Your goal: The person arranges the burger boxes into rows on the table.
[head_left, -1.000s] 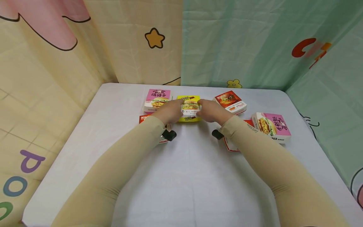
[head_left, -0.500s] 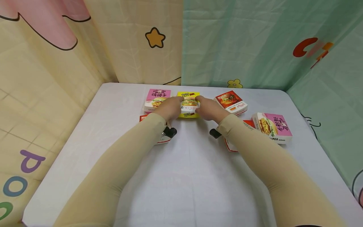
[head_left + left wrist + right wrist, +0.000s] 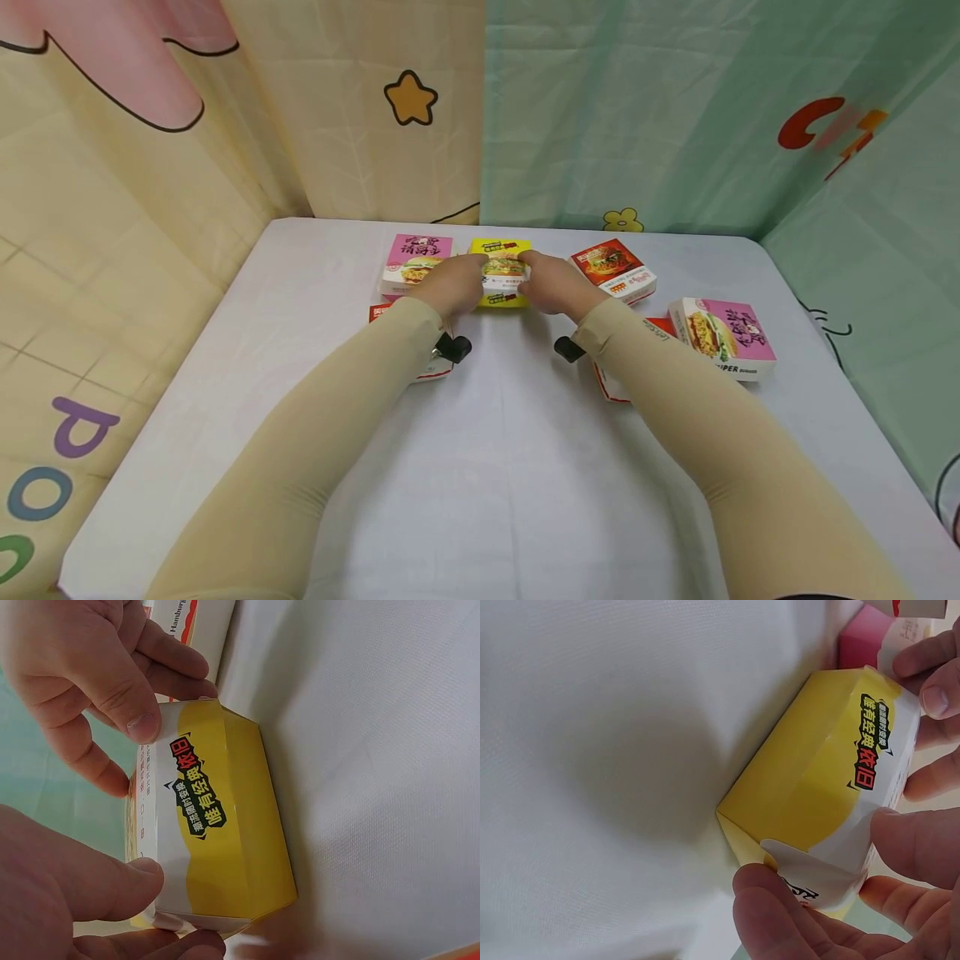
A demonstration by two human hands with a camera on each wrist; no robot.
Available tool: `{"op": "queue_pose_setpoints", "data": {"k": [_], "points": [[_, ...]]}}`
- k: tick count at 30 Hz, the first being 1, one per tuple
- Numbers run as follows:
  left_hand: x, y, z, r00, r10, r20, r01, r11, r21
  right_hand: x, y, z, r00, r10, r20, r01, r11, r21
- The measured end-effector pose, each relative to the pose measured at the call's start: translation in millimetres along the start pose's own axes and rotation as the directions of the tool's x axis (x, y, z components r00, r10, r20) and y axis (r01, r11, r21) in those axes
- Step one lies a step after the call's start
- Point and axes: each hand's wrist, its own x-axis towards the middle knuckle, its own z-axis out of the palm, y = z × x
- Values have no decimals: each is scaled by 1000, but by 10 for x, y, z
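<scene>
A yellow and white burger box (image 3: 502, 268) lies near the back middle of the table, between the two hands. The left hand (image 3: 453, 285) grips its left end, and the right hand (image 3: 558, 285) holds the right end. In the left wrist view, the left thumb (image 3: 146, 877) presses on the white part while other fingers curl round the box's end. From the right wrist, the right thumb (image 3: 907, 836) rests along the white face, and fingers wrap the near corner. The box's yellow front wall (image 3: 787, 776) faces the person, with dark-backed lettering on it.
A pink burger box (image 3: 417, 254) stands just left of the yellow one, a red-topped box (image 3: 613, 265) to its right. Farther right is another pink box (image 3: 723, 337). Red and white boxes (image 3: 433, 369) are partly hidden under each forearm. Curtains (image 3: 630, 117) border the white table (image 3: 487, 483).
The yellow burger box has moved a little away from the person, toward the back edge, with both hands still gripping it. Most of this shift came in the first half second.
</scene>
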Motion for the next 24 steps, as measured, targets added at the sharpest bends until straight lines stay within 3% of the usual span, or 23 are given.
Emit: {"op": "queue_pose_setpoints", "data": {"k": [11, 24], "points": [[17, 15, 6, 998, -49, 47, 52, 997, -61, -7, 14, -7, 1000, 2, 3, -2, 1000, 13], [25, 28, 5, 997, -49, 66, 53, 997, -62, -4, 45, -23, 1000, 1, 9, -1, 1000, 19]]}}
